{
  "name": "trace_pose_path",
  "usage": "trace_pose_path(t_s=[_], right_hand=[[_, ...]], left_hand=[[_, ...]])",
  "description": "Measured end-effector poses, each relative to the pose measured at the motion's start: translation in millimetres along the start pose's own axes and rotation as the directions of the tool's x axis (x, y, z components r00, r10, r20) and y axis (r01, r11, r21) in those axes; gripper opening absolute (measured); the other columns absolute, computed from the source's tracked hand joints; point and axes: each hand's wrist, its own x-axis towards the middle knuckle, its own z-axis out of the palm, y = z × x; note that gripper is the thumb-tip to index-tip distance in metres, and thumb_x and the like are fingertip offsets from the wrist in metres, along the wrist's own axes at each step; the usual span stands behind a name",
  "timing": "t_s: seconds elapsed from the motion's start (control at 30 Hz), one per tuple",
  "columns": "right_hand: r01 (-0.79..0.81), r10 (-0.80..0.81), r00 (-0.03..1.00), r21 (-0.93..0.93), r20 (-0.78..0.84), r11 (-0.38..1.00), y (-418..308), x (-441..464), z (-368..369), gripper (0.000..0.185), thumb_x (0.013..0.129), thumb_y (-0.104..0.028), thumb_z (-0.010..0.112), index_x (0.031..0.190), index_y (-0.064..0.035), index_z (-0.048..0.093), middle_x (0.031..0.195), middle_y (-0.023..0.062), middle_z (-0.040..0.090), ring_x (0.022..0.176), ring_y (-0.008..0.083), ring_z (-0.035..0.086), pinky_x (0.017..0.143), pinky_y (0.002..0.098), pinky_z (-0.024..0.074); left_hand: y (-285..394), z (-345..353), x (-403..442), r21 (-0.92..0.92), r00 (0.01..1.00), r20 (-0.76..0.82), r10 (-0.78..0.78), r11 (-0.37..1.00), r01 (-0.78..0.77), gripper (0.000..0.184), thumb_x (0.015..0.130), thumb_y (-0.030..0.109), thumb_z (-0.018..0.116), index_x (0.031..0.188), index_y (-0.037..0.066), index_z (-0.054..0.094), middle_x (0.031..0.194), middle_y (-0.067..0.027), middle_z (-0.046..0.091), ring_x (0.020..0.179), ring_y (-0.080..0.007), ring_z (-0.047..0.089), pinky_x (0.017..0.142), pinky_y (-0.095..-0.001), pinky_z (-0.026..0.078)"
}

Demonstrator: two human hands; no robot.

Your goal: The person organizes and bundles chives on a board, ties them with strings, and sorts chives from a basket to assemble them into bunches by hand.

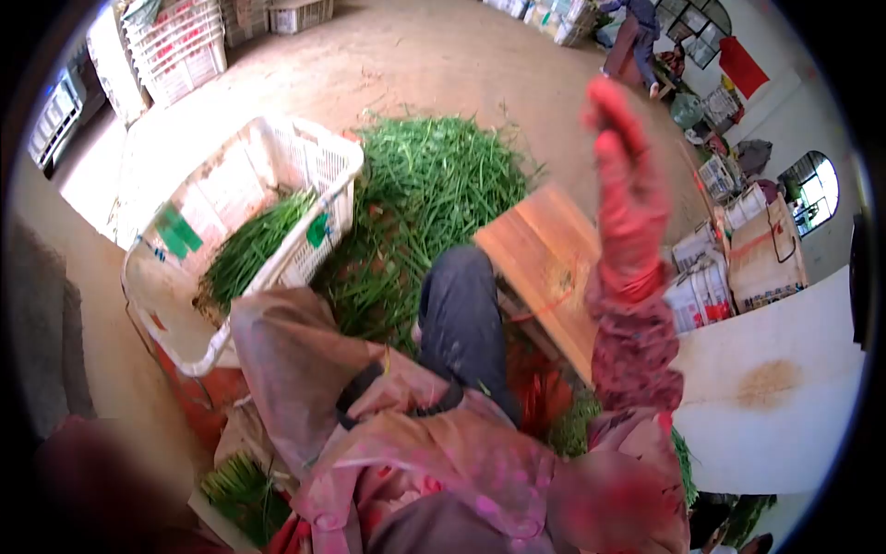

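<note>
Right hand: by tabletop's right edge, fingers slightly parted
Left hand: unseen, fingers cannot tell
Basket: green bundle inside
Floor: loose greens

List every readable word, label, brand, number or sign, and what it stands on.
None can be read.
White sack, right: red and dark print, too blurred.
Brown box beside it: dark marks along the bottom edge, too small.
Stacked crates: red marks, possibly lettering, unreadable.

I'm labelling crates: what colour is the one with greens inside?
The crate is white; see the head view.
</note>
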Motion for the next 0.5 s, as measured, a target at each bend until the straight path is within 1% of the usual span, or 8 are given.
trace_pose_path(t_s=[0.07, 0.13, 0.3, 0.4, 0.5], right_hand=[[0.200, -0.204, 0.971, 0.047, 0.126, 0.979, -32, 24, 7, 0.037, 0.095, -0.010, 0.053, 0.130, 0.0000, 0.049, 0.126, 0.0110, 0.057, 0.104, 0.0199, 0.060, 0.094, 0.0286, 0.0444], [0.183, -0.191, 0.965, 0.063, 0.179, 0.981, -60, 25, 30, 0.036, 0.095, -0.010, 0.053, 0.130, -0.0001, 0.049, 0.126, 0.0109, 0.057, 0.105, 0.0200, 0.060, 0.094, 0.0289, 0.0442], [0.212, -0.257, 0.887, 0.157, 0.384, 0.965, -93, -18, 36, 0.034, 0.094, -0.012, 0.052, 0.126, -0.0009, 0.051, 0.124, 0.0101, 0.057, 0.105, 0.0203, 0.058, 0.094, 0.0304, 0.0435], [0.191, -0.265, 0.852, 0.202, 0.452, 0.960, -97, -44, 34, 0.032, 0.094, -0.013, 0.052, 0.124, -0.0014, 0.052, 0.124, 0.0096, 0.057, 0.106, 0.0205, 0.057, 0.094, 0.0314, 0.0430], [0.185, -0.280, 0.832, 0.235, 0.479, 0.954, -94, -60, 32, 0.031, 0.094, -0.014, 0.051, 0.122, -0.0018, 0.053, 0.123, 0.0091, 0.058, 0.107, 0.0207, 0.057, 0.094, 0.0323, 0.0425]], left_hand=[[-7, 4, -10, -0.012, 1.000, -0.011, -0.020, 1.000, 0.020, 0.037, 0.089, 0.019, 0.055, 0.120, -0.002, 0.056, 0.111, -0.0142, 0.062, 0.095, -0.0247, 0.062, 0.081, -0.0354, 0.049], [-11, 4, -18, -0.014, 0.999, -0.032, -0.033, 0.999, 0.033, 0.037, 0.090, 0.018, 0.055, 0.120, -0.002, 0.056, 0.112, -0.0142, 0.062, 0.096, -0.0245, 0.061, 0.082, -0.0352, 0.049], [-17, -1, -28, 0.005, 0.996, -0.077, -0.055, 0.998, 0.056, 0.037, 0.090, 0.018, 0.055, 0.121, -0.002, 0.056, 0.114, -0.0141, 0.062, 0.098, -0.0239, 0.061, 0.085, -0.0345, 0.047], [-20, -7, -30, 0.021, 0.992, -0.109, -0.061, 0.998, 0.064, 0.037, 0.090, 0.017, 0.055, 0.122, -0.002, 0.055, 0.115, -0.0140, 0.061, 0.100, -0.0236, 0.060, 0.087, -0.0342, 0.047], [-17, -16, -29, 0.049, 0.986, -0.156, -0.052, 0.997, 0.060, 0.037, 0.091, 0.017, 0.055, 0.122, -0.002, 0.055, 0.116, -0.0139, 0.061, 0.102, -0.0233, 0.059, 0.088, -0.0338, 0.046]])
